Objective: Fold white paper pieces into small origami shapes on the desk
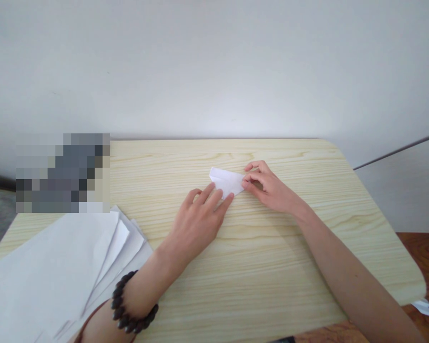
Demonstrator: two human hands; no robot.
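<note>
Here, before me: one small folded white paper, lying on the pale wood-grain table, toward its far edge. Left hand: fingers spread, tips resting on the paper. Right hand: thumb and finger pinching the paper's right end. Loose white sheets: overlapping, along the table's left edge, toward the near corner. Dark beaded bracelet: on the left wrist.

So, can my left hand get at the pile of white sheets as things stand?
Probably yes: the top of the white sheets looks mostly uncovered, though your left hand would have to leave the folded paper.
</note>
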